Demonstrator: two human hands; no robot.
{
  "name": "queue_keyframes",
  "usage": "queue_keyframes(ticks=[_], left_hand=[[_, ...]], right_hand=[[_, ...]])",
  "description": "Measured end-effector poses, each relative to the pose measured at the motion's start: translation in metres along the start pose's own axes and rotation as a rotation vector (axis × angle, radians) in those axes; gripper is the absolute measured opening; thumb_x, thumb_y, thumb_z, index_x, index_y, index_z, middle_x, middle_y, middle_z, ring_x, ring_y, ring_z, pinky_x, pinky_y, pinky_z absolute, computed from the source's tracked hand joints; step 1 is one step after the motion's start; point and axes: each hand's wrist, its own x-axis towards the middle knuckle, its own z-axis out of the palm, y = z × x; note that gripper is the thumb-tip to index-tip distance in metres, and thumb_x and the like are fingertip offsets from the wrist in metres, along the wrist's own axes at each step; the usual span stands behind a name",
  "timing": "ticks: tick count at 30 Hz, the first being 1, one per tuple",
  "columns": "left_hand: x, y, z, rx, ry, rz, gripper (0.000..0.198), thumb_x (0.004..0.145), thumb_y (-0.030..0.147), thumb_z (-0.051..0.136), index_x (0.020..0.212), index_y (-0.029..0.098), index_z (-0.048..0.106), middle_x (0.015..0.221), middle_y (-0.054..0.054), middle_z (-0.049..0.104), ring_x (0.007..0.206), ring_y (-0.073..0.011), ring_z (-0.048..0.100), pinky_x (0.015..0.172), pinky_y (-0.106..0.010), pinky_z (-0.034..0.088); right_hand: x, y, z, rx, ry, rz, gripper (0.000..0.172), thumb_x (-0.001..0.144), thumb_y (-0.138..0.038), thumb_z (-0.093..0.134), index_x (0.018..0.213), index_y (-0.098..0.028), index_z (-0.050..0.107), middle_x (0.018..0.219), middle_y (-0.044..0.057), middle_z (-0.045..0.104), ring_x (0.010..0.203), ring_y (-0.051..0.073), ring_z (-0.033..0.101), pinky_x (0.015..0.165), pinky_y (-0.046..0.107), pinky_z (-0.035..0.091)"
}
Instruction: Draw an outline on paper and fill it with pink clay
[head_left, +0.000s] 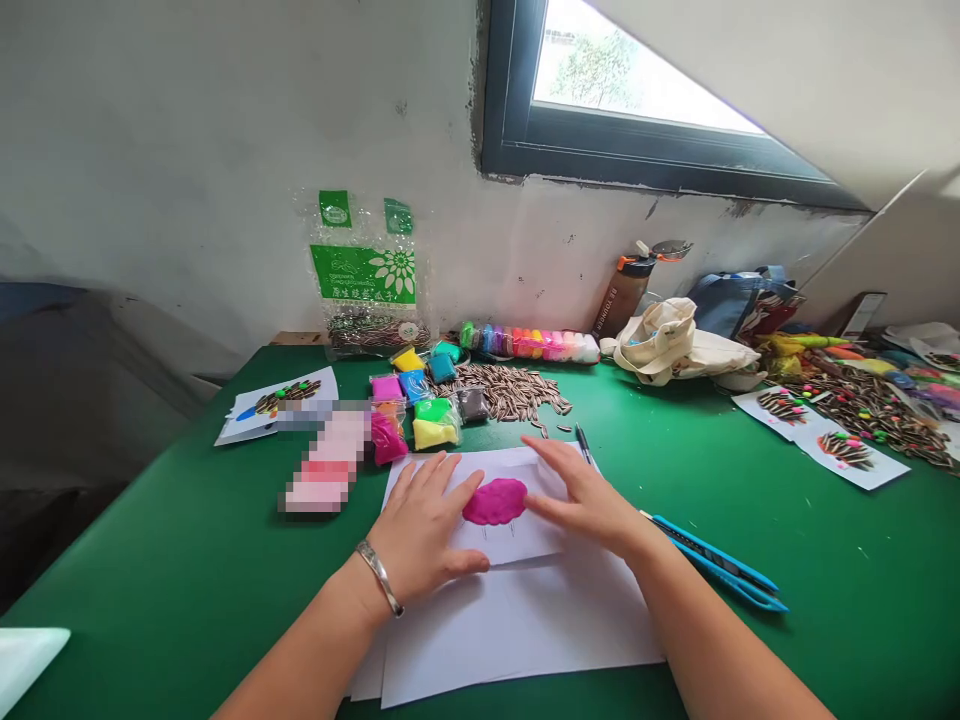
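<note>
A flattened oval of magenta clay [495,500] lies on a small white card [517,500] at the near middle of a green table [150,560], its long axis running left to right across the view, the smooth, matte slab rounded at both ends with a slightly lobed lower edge. The left hand [420,530], palm down with a silver bracelet [380,577] at the wrist, rests flat on the card, fingers spread loosely, the forefinger touching the clay's left end. The right hand [589,500] comes in from the right, also palm down, fingers extended and close together, their tips just beside the clay's right end. Neither hand grips anything. The card sits on larger white sheets [517,630]. Beyond it lie small packets of coloured clay [420,400], a heap of striped sunflower seeds [510,390] and a clear bag [367,280] with a green label against the wall. Two blue craft knives [712,560] lie just right of the right forearm, pointing away to the right.
</note>
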Motion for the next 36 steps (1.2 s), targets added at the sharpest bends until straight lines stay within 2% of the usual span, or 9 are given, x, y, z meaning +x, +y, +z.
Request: queue_keyframes(ticks=[2, 4, 8, 13, 19, 27, 32, 34, 36], left_hand=[[0.0, 0.001, 0.0, -0.008, -0.031, 0.011, 0.087, 0.065, 0.061, 0.067, 0.139, 0.029, 0.036, 0.148, -0.014, 0.03, 0.137, -0.0352, 0.022, 0.109, -0.057, 0.018], [0.001, 0.002, 0.001, -0.027, -0.077, 0.015, 0.087, 0.066, 0.06, 0.067, 0.14, 0.027, 0.035, 0.147, -0.014, 0.032, 0.137, -0.0347, 0.023, 0.109, -0.057, 0.019], [0.003, 0.0, 0.003, -0.053, -0.099, 0.017, 0.086, 0.067, 0.054, 0.07, 0.14, 0.025, 0.036, 0.145, -0.014, 0.038, 0.135, -0.0338, 0.028, 0.109, -0.056, 0.021], [0.003, -0.001, 0.004, -0.071, -0.056, 0.064, 0.076, 0.072, 0.047, 0.069, 0.138, 0.024, 0.039, 0.143, -0.013, 0.041, 0.134, -0.0331, 0.03, 0.108, -0.057, 0.023], [0.005, 0.01, 0.01, -0.053, 0.032, 0.188, 0.057, 0.08, 0.035, 0.065, 0.132, 0.021, 0.045, 0.137, -0.013, 0.048, 0.132, -0.0307, 0.035, 0.108, -0.055, 0.027], [0.007, 0.02, 0.022, -0.082, 0.038, 0.265, 0.061, 0.081, 0.039, 0.063, 0.135, 0.02, 0.04, 0.141, -0.013, 0.044, 0.134, -0.0313, 0.031, 0.108, -0.056, 0.027], [0.008, 0.02, 0.026, -0.099, 0.0, 0.244, 0.068, 0.083, 0.043, 0.059, 0.141, 0.024, 0.029, 0.146, -0.012, 0.035, 0.137, -0.03, 0.025, 0.11, -0.054, 0.021], [0.008, 0.021, 0.025, -0.095, -0.035, 0.226, 0.071, 0.084, 0.043, 0.058, 0.143, 0.024, 0.025, 0.148, -0.012, 0.031, 0.138, -0.0294, 0.022, 0.111, -0.053, 0.019], [0.008, 0.022, 0.024, -0.088, -0.069, 0.205, 0.072, 0.083, 0.042, 0.058, 0.144, 0.024, 0.024, 0.15, -0.011, 0.029, 0.139, -0.0291, 0.02, 0.111, -0.053, 0.018]], right_hand=[[0.011, 0.007, -0.002, -0.099, 0.167, 0.089, 0.052, 0.085, -0.038, 0.05, 0.134, -0.022, 0.045, 0.131, 0.009, 0.052, 0.121, 0.023, 0.046, 0.1, 0.037, 0.037], [0.024, 0.015, -0.004, -0.272, 0.226, 0.2, 0.04, 0.087, -0.03, 0.046, 0.124, -0.017, 0.053, 0.117, 0.009, 0.062, 0.103, 0.019, 0.057, 0.089, 0.03, 0.043], [0.049, 0.026, -0.001, -0.484, 0.208, 0.297, 0.026, 0.09, -0.026, 0.041, 0.096, -0.016, 0.064, 0.088, 0.008, 0.067, 0.084, 0.019, 0.06, 0.074, 0.028, 0.042], [0.062, 0.031, 0.011, -0.596, 0.148, 0.294, 0.021, 0.087, -0.018, 0.043, 0.081, -0.014, 0.062, 0.083, 0.012, 0.063, 0.078, 0.021, 0.058, 0.067, 0.028, 0.036], [0.062, 0.029, 0.014, -0.67, 0.06, 0.226, 0.023, 0.076, 0.0, 0.044, 0.081, -0.014, 0.061, 0.08, 0.009, 0.059, 0.073, 0.018, 0.055, 0.064, 0.026, 0.033], [0.053, 0.035, 0.01, -0.658, 0.105, 0.164, 0.024, 0.082, -0.003, 0.041, 0.085, -0.014, 0.061, 0.083, 0.009, 0.057, 0.078, 0.019, 0.052, 0.068, 0.026, 0.036], [0.015, 0.011, 0.012, -0.574, 0.172, 0.023, 0.032, 0.086, -0.006, 0.039, 0.109, -0.017, 0.059, 0.099, 0.008, 0.059, 0.09, 0.019, 0.052, 0.078, 0.027, 0.041], [-0.005, 0.003, 0.02, -0.472, 0.231, -0.134, 0.033, 0.085, -0.007, 0.041, 0.112, -0.016, 0.059, 0.101, 0.01, 0.06, 0.09, 0.02, 0.052, 0.079, 0.03, 0.042], [-0.019, -0.001, 0.029, -0.408, 0.216, -0.229, 0.037, 0.085, -0.006, 0.042, 0.117, -0.017, 0.057, 0.097, 0.01, 0.061, 0.085, 0.02, 0.053, 0.075, 0.031, 0.045]])
